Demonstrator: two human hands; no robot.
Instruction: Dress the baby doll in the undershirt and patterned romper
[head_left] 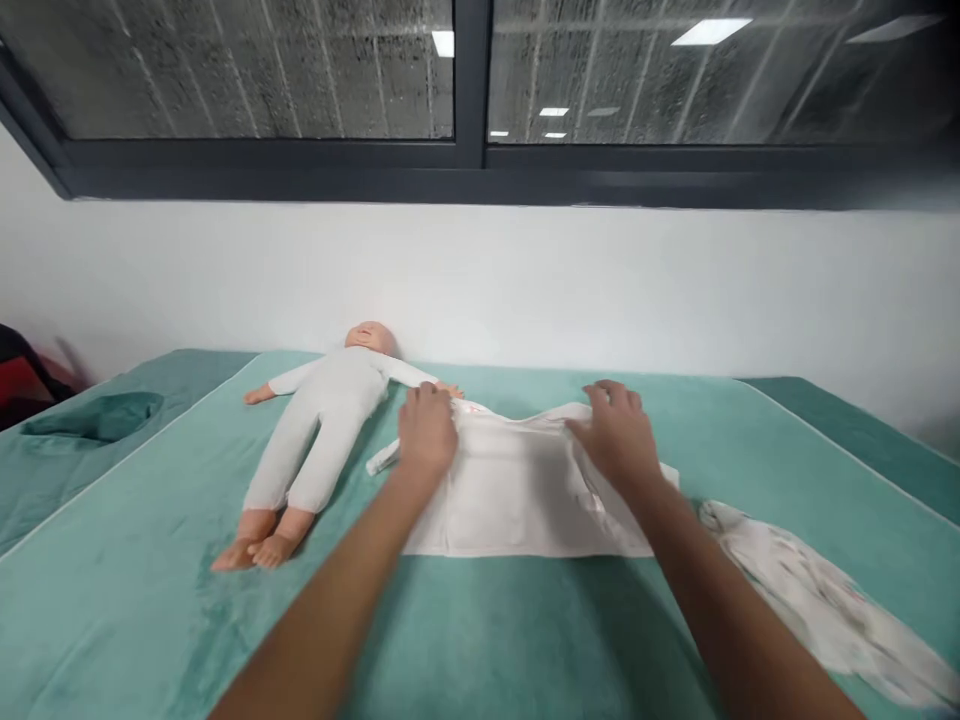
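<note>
A small white baby shirt lies spread on the green cover, its neckline toward the wall and its lower hem toward me. My left hand is at its left shoulder, fingers curled together over the cloth, next to the doll's hand. Over the shirt's right shoulder rests my right hand, thumb and fingers apart, with nothing visibly gripped. To the left, a baby doll in a white suit lies on its back, arms spread, feet toward me.
A crumpled white printed cloth lies at the right. The green cover reaches back to a white wall under a dark-framed window. At the far left edge is a red and black object.
</note>
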